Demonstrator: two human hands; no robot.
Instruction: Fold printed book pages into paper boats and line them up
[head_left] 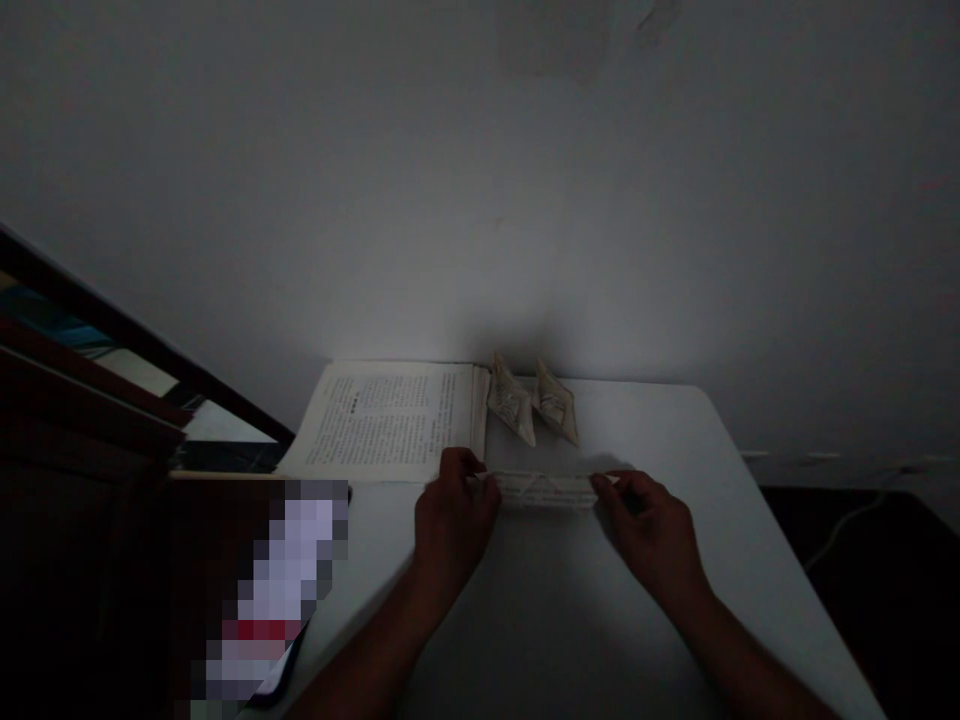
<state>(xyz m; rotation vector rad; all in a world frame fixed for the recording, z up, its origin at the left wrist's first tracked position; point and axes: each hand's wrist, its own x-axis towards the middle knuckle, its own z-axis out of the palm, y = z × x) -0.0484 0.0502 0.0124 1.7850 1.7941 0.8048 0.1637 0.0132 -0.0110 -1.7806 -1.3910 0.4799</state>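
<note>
A narrow folded strip of printed paper point(544, 490) stretches between my two hands above the white table. My left hand point(456, 510) pinches its left end, with the fingers closed. At the other end, my right hand point(645, 515) grips the paper between thumb and fingers. Creases run across the strip's middle. Just beyond it stand two folded paper boats, a left one point(511, 402) and a right one point(556, 402), both made of printed paper. An open book point(390, 415) with printed text lies to the left of the boats, behind my left hand.
A phone point(281, 590) with a blurred-out screen lies at the table's left edge. The white table point(637, 420) backs against a grey wall point(375, 200). Dark wooden furniture point(82, 400) is on the left. A pale cable point(855, 520) runs at the right.
</note>
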